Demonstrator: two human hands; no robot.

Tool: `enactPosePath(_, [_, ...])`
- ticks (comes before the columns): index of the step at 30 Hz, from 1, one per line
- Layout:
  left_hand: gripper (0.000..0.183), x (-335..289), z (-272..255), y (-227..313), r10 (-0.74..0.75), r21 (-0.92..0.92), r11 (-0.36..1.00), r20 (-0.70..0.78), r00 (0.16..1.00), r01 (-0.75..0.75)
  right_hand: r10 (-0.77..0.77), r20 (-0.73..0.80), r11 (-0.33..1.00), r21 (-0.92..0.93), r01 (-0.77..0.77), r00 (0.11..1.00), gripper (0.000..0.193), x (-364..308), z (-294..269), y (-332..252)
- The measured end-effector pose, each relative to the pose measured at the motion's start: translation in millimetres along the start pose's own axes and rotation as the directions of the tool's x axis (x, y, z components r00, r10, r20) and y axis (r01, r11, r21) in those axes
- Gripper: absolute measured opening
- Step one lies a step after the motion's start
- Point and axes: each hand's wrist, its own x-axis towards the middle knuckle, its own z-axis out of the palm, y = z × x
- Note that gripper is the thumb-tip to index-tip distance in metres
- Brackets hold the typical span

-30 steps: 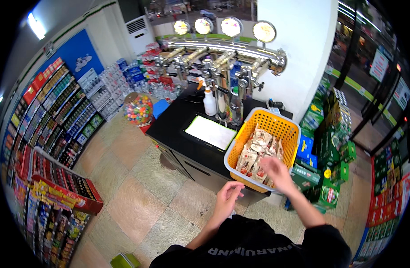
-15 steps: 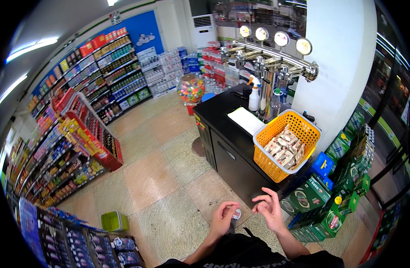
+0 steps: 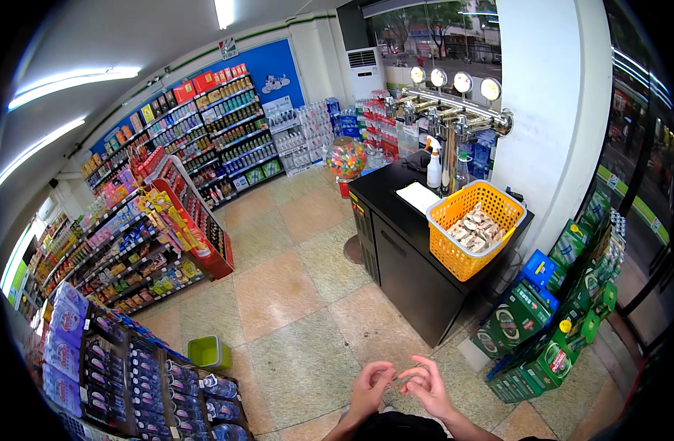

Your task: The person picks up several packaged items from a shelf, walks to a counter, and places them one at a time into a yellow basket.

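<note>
My left hand (image 3: 371,388) and my right hand (image 3: 428,386) are raised in front of my body, close together over the tiled floor. Both have loosely bent fingers, with nothing visible in them. The right hand's fingers are spread apart; the left's curve toward the thumb. Beyond them, an orange plastic basket (image 3: 454,250) with a grey rim sits at the near end of a black counter (image 3: 407,257). Several small pale wrapped packets (image 3: 475,229) lie inside the basket. Neither hand touches anything.
On the counter stand a spray bottle (image 3: 434,167), a white sheet (image 3: 418,197) and a chrome tap tower (image 3: 454,110). Green drink cartons (image 3: 517,320) are stacked at the right. A bottle rack (image 3: 131,375), a green bin (image 3: 207,353) and a red display shelf (image 3: 205,235) stand left.
My view has tilted up and swung left, so the counter and basket look farther away. My hands sit lower in view and closer together, still holding nothing visible.
</note>
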Motion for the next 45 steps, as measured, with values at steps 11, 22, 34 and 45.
enactPosePath(11, [0.021,-100.6,-34.4,38.7,0.179,-0.016,0.982,-0.21,0.961,-0.187,0.017,0.209,1.0,0.002,-0.018,0.978,0.058,-44.2,57.4,-0.1])
enactPosePath(22, [0.021,-374.8,-89.4,13.4,0.151,0.021,0.979,-0.751,0.643,-0.205,0.267,0.742,0.955,-0.116,-0.274,0.615,0.055,-153.2,208.5,67.0])
enactPosePath(34, [0.015,-668.1,-48.1,-22.8,0.041,0.143,0.943,-0.946,-0.321,-0.3,0.413,0.907,0.869,-0.369,-0.329,0.075,0.04,-346.1,360.0,115.0])
enactPosePath(45, [0.022,-697.4,-109.0,-55.8,-0.106,-0.054,0.956,-0.98,-0.169,-0.289,0.481,0.876,0.854,-0.459,-0.244,0.035,0.029,-356.1,444.6,185.0])
